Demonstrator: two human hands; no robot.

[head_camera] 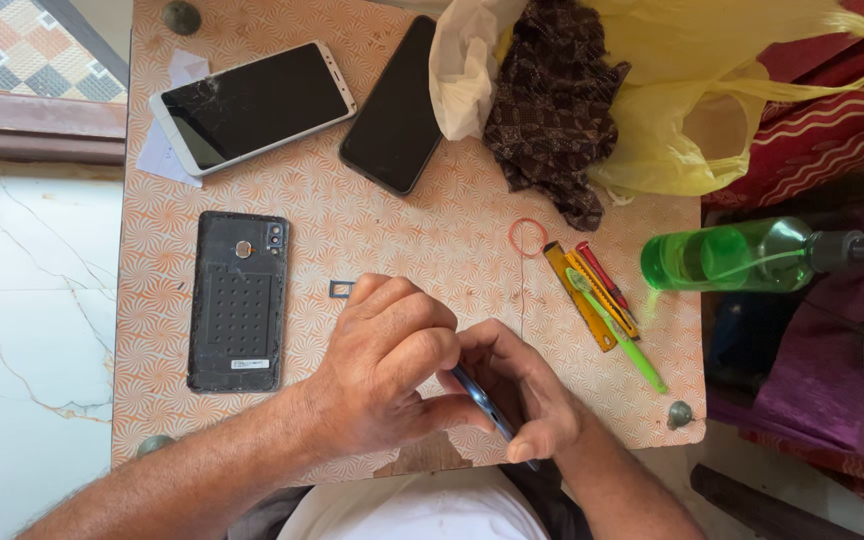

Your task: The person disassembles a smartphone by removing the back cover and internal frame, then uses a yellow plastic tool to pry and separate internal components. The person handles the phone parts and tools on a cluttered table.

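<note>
My left hand [382, 365] and my right hand [522, 385] are together at the near edge of the small orange-patterned table [432, 240]. Both grip a thin dark blue phone [482, 405], seen edge-on between my fingers and mostly hidden by them. A small SIM tray [340, 289] lies on the table just beyond my left knuckles. To the left lies a black phone back cover [238, 300] with its inner side up.
A white-framed phone [252, 105] and a black phone [394, 105] lie face up at the far side. A rubber band [527, 237], a yellow cutter, red tool and green toothbrush [607, 305], a green spray bottle [742, 255], dark cloth and plastic bags [652, 90] sit at the right.
</note>
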